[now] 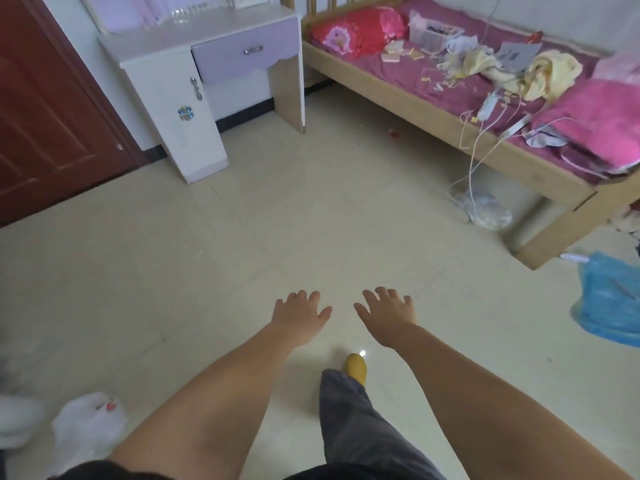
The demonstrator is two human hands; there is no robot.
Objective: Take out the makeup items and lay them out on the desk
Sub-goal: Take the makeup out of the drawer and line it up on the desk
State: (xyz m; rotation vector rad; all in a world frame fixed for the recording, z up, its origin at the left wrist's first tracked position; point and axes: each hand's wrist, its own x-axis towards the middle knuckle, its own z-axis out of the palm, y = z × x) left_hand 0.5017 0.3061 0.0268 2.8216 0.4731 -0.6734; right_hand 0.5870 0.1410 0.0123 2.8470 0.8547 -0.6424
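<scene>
A white desk (194, 39) with a lilac drawer (246, 51) stands at the far left against the wall, well away from my hands. My left hand (299, 315) and my right hand (389, 313) are stretched out side by side over the tiled floor, fingers spread, palms down, holding nothing. On the bed, a clear basket (431, 36) holds small items; whether they are makeup cannot be told.
A wooden bed (415, 95) with purple sheet, pillows, clothes and hanging cables fills the right. A red-brown door (41, 116) is at left. A white bag (88, 426) lies on the floor near left, a blue bag (611, 299) at right. My leg and yellow shoe (355, 367) are below.
</scene>
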